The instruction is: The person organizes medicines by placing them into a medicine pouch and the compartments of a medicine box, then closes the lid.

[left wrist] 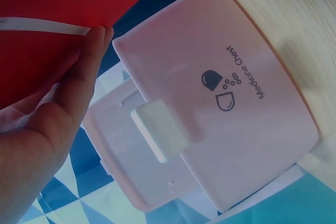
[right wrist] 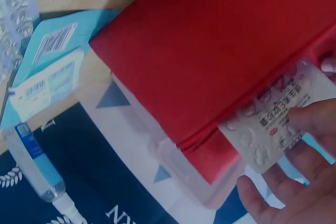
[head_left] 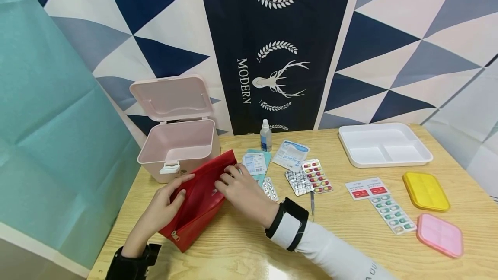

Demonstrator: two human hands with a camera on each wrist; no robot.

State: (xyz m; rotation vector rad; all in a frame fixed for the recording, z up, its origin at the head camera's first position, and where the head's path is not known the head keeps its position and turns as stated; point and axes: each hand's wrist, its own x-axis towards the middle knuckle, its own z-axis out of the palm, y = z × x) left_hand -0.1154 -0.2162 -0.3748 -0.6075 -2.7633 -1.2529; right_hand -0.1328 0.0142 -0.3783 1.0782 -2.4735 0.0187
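Observation:
A red zip pouch (head_left: 206, 224) stands tilted over the table with its mouth spread. My left hand (head_left: 159, 208) grips the pouch's near-left edge, thumb inside the opening; the left wrist view has the fingers (left wrist: 94, 51) against its red side. At the far rim is my right hand (head_left: 247, 193). In the right wrist view that hand pinches a silver blister pack (right wrist: 257, 135) between thumb and fingers, with part of the pack hidden inside the pouch. The zip pull (head_left: 175, 235) hangs at the near corner.
Behind the pouch stands a lidded pink medicine box (head_left: 155, 159), lid raised. A spray bottle (head_left: 266, 137), surgical packet (head_left: 291, 155), several blister packs (head_left: 317, 176) and tweezers (head_left: 313, 206) lie mid-table. To the right are a white tray (head_left: 389, 162), yellow case (head_left: 426, 191) and pink case (head_left: 440, 234).

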